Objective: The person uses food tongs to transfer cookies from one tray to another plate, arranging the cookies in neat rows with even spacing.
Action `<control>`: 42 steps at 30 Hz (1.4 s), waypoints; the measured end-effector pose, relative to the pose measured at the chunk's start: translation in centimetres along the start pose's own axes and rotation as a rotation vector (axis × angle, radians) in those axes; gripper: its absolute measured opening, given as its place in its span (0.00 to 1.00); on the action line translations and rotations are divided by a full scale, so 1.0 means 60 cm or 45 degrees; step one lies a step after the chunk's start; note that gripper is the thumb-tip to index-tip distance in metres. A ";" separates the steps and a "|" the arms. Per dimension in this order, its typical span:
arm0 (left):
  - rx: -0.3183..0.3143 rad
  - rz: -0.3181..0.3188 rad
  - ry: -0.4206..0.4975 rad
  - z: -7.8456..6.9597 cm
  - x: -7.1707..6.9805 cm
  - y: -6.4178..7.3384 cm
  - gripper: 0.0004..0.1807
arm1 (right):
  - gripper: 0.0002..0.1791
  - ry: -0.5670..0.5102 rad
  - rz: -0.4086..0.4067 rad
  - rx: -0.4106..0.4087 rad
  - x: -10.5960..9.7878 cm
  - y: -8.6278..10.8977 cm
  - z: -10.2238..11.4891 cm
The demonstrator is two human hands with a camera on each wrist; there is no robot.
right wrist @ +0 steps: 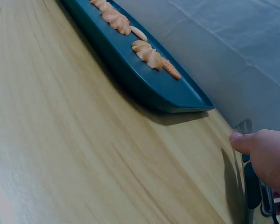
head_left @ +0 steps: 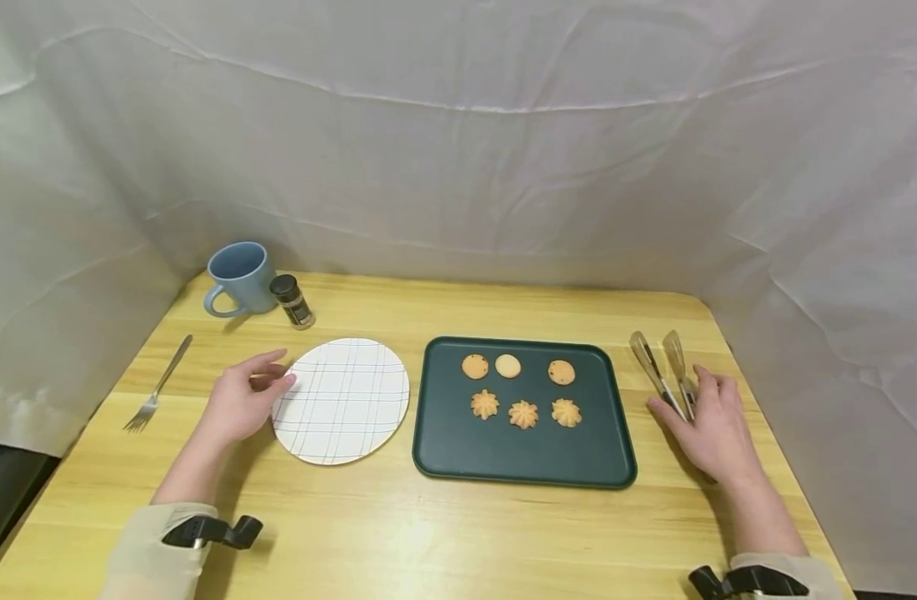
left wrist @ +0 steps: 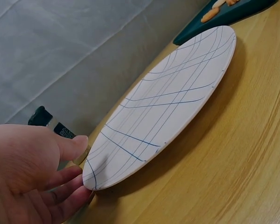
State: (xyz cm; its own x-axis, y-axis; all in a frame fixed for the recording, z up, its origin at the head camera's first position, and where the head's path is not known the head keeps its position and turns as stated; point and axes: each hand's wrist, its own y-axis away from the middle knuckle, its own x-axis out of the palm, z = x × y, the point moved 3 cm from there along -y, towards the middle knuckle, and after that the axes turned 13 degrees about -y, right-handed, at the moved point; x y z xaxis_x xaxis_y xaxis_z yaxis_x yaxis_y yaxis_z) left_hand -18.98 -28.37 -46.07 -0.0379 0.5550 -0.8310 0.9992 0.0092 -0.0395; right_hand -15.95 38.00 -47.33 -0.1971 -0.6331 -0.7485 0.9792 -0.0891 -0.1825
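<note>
A round white plate (head_left: 342, 402) with thin checked lines lies on the left half of the table. My left hand (head_left: 243, 397) is at its left rim. In the left wrist view the thumb (left wrist: 76, 147) is beside the rim, and the lower fingertips touch the edge from outside. At the far right, metal tongs (head_left: 670, 379) with dark inserts point away, their arms spread. My right hand (head_left: 717, 429) holds them, thumb on the left side and fingers on the right. The fingers behind the tongs are partly hidden in the right wrist view.
Between the hands sits a dark green tray (head_left: 518, 458) with several round and star-shaped cookies (head_left: 523, 414). A blue mug (head_left: 250, 279) and a black-capped spice jar (head_left: 293, 302) stand at the back left. A fork (head_left: 158, 385) lies near the left edge. Grey cloth (head_left: 458, 167) encloses the table.
</note>
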 end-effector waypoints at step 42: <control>-0.178 0.038 -0.056 0.017 0.011 -0.016 0.16 | 0.33 -0.060 0.043 -0.041 -0.035 -0.016 0.049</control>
State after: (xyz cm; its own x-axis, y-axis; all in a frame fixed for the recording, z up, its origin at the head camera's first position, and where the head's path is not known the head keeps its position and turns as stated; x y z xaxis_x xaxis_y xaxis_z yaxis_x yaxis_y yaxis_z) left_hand -19.98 -28.87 -47.17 -0.0055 0.5196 -0.8544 0.9920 0.1109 0.0611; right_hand -16.36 37.17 -43.71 -0.1606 -0.6710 -0.7239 0.9830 -0.0424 -0.1788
